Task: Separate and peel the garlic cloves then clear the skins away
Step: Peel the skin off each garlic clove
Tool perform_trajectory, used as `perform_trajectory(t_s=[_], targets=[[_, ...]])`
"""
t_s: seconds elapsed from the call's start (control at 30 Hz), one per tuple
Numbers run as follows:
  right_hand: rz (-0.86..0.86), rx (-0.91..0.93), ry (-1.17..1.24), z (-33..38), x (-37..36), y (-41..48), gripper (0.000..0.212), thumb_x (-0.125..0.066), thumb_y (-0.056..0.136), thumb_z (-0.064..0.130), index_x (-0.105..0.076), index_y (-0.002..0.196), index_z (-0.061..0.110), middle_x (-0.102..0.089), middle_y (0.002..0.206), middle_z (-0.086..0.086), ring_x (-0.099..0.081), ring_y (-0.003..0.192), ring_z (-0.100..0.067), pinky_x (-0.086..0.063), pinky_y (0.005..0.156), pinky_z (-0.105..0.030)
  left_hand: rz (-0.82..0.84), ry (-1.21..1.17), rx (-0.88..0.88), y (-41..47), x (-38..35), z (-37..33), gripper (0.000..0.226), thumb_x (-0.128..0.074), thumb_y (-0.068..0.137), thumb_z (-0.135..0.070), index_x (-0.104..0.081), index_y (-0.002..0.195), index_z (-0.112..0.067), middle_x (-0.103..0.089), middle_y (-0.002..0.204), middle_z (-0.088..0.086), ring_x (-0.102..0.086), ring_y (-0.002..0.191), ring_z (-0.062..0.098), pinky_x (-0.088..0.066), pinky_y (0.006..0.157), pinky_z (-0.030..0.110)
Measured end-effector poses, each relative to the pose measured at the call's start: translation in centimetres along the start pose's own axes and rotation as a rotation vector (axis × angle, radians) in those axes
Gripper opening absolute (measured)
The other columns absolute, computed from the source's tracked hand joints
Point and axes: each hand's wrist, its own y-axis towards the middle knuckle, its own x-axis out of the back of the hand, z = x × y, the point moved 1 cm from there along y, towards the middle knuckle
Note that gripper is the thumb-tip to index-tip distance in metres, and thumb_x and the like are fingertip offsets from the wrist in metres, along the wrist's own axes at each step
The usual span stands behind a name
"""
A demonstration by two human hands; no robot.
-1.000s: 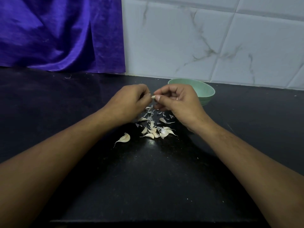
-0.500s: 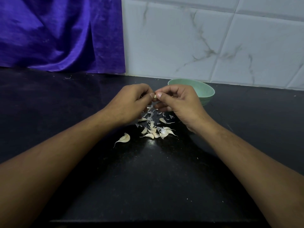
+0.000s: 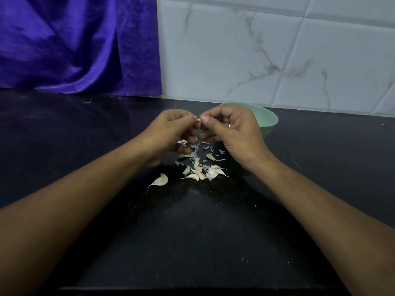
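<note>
- Curtain (image 3: pixel 64 45): deep purple, sheeny.
- Wall tiles (image 3: pixel 267 50): white with grey marble veining.
- Bowl (image 3: pixel 268 120): pale mint green.
- Tabletop (image 3: pixel 192 231): black, finely speckled.
- Garlic cloves (image 3: pixel 198 170): creamy off-white.

Dim, bluish light; soft shadows under forearms; wide-angle bending at edges.

Both bare forearms reached in from the near corners of the tabletop (image 3: pixel 192 242) and met over its middle. The left grip (image 3: pixel 171 130) and right grip (image 3: pixel 234 131) were raised above it, fingers curled, thumb tips nearly touching, both pinching one clove (image 3: pixel 199 120) between them.
</note>
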Motion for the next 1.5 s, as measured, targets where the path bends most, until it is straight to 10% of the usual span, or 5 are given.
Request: perform_trajectory(t_s=[0.9,1.5], targets=[[-0.120,-0.073,0.180,1.1,0.7,0.3,0.018,-0.061,0.100,-0.001,-0.065,0.117,0.002,-0.074,0.092,-0.015,-0.075,0.075,-0.025,-0.063,0.070,-0.038,-0.019,0.271,-0.075,0.2,0.6,0.1,0.021,-0.055,0.102,-0.010,-0.069,0.090,0.003,-0.059,0.077,0.012,-0.056,0.069,0.023,-0.050,0.053,0.031],[-0.025,-0.102,0.005,0.6,0.5,0.1,0.006,-0.072,0.093,0.000,-0.073,0.097,0.004,-0.073,0.086,-0.026,-0.072,0.069,-0.020,-0.063,0.074,-0.046,-0.141,0.556,-0.325,0.2,1.3,0.2,0.011,-0.075,0.094,-0.032,-0.073,0.096,-0.022,-0.074,0.083,-0.003,-0.072,0.069,0.013,-0.059,0.058,0.029]])
